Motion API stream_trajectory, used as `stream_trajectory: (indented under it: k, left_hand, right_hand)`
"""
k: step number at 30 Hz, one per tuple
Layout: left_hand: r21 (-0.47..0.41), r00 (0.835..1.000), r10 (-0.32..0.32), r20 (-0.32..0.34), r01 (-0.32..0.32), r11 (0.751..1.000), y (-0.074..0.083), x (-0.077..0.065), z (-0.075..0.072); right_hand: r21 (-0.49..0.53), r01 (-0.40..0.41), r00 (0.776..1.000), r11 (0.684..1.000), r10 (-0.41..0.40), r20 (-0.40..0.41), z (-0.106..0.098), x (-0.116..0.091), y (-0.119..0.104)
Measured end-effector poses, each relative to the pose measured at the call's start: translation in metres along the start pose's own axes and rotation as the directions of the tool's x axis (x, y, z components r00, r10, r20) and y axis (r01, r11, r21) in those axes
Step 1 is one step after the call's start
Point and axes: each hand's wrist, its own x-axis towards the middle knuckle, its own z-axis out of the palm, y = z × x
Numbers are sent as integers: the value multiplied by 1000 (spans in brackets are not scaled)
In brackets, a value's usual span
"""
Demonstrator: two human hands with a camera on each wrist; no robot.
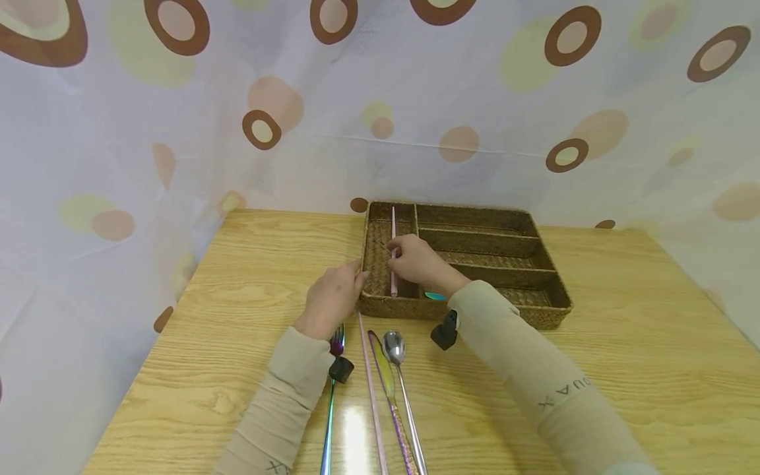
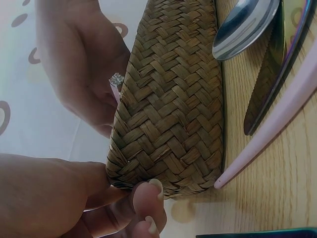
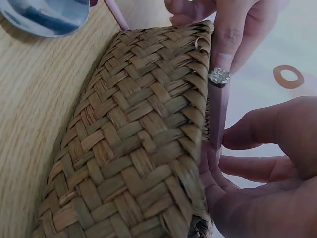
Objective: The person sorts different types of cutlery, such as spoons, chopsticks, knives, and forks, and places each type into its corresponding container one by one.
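Observation:
A woven brown tray [image 1: 392,307] with several compartments stands on the table. My right hand [image 1: 421,262] is over its left compartment, pinching a pink chopstick [image 1: 393,224] between thumb and fingers. That chopstick points away from me, and its sparkly end [image 3: 219,77] shows near the tray's front rim. At the front left corner, my left hand [image 1: 332,297] grips the tray, thumb at the rim and fingers [image 2: 148,198] curled along the outside. Another pink chopstick [image 1: 371,389] lies on the table, its thin tip close to that corner.
In front of the tray lie a silver spoon [image 1: 394,346], a knife [image 1: 386,379] with a glittery handle, and a rainbow-coloured fork [image 1: 338,340] partly under my left wrist. A teal shiny piece [image 1: 435,295] shows inside the tray's front compartment. A dotted cloth [image 1: 356,165] hangs behind the table.

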Motion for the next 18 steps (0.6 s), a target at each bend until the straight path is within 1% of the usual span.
stream_trajectory:
  k: [4,5,8,10,14,16,18]
  left_hand:
    - [-2,1000,8,-7,-8,1000,0,-1,0]
    - [-2,1000,12,-13,-12,1000,0,-1,0]
    - [6,999,25,-31,-25,1000,0,-1,1]
    - [9,999,34,-41,-34,999,-1,-1,1]
    - [6,998,46,-44,-46,999,-2,-1,2]
    - [0,998,47,-44,-47,999,-1,-1,2]
    - [-9,998,46,-50,-47,999,-1,-2,1]
  right_hand:
    - [-16,-28,1000,999,28,4,2,5,0]
    - [-46,-17,1000,999,17,3,3,7,0]
    - [-135,-12,999,991,17,35,7,12,-1]
    - [-220,-13,998,975,27,59,10,15,-3]
    - [-335,-65,991,940,101,92,16,17,-10]
    - [-367,-79,988,927,121,93,19,17,-12]
    - [-391,-67,990,918,109,86,22,17,-12]
